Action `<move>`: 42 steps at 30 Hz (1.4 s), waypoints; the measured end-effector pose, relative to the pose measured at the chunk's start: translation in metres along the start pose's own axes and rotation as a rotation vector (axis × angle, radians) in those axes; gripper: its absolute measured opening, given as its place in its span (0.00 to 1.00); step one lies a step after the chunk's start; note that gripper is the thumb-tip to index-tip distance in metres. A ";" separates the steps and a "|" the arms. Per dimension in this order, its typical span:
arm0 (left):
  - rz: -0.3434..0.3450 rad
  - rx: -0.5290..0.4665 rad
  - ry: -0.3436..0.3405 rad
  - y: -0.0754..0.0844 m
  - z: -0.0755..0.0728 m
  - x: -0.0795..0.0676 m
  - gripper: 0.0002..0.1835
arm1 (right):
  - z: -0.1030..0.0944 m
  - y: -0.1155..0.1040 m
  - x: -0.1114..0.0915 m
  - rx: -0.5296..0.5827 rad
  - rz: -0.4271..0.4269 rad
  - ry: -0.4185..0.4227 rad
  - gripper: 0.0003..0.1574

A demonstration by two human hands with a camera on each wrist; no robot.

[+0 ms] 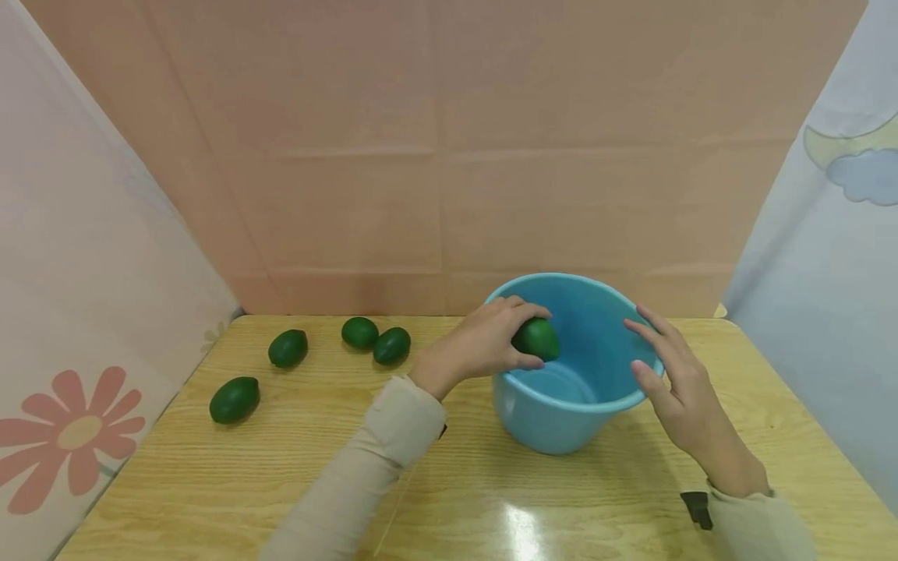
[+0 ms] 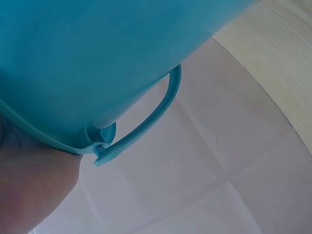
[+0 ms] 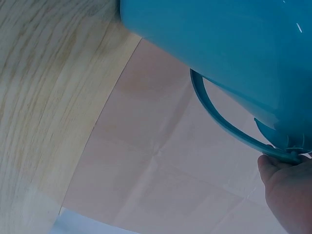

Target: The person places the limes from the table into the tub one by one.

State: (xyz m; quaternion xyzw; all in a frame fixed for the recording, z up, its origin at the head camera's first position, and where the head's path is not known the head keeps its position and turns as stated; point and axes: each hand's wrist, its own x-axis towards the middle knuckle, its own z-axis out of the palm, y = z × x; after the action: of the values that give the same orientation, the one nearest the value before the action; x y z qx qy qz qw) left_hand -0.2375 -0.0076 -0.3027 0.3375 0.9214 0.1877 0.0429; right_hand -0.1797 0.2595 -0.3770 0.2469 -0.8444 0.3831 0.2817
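Observation:
My left hand (image 1: 491, 339) grips a dark green lime (image 1: 539, 340) between thumb and fingers, just inside the mouth of a light blue bucket (image 1: 550, 425). In the left wrist view the left hand (image 2: 36, 187) reaches over the bucket's rim near a handle joint. At the opposite side of the rim is my right hand (image 1: 677, 382), its fingers and thumb spread and fairly straight, fingertips over the edge. The bucket tilts slightly toward that hand. The right wrist view has the right hand (image 3: 292, 190) right at the rim, beside the bucket's handle (image 3: 224, 124).
Several more green limes lie on the left of the wooden table (image 1: 456, 491): a front one (image 1: 235, 400), one behind it (image 1: 288, 348), and a close pair (image 1: 360, 333) toward the back. A pinkish cloth backdrop (image 1: 435, 195) rises along the table's far edge.

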 end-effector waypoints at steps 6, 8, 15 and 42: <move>0.008 0.009 0.002 0.001 0.000 0.001 0.34 | 0.000 0.000 0.000 -0.003 -0.011 0.009 0.29; 0.009 0.015 0.002 0.001 0.000 0.001 0.34 | 0.000 0.001 0.001 -0.001 -0.018 0.015 0.29; 0.012 0.034 0.001 0.002 -0.001 0.002 0.34 | 0.000 0.002 0.001 -0.001 -0.024 0.018 0.29; 0.154 -0.354 0.339 -0.017 0.022 -0.011 0.25 | 0.001 0.004 -0.002 -0.012 -0.023 -0.016 0.31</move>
State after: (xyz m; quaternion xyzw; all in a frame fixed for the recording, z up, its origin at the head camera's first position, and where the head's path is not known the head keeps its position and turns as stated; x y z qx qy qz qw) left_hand -0.2346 -0.0201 -0.3299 0.3575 0.8399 0.4027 -0.0682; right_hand -0.1815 0.2620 -0.3807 0.2582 -0.8460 0.3727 0.2807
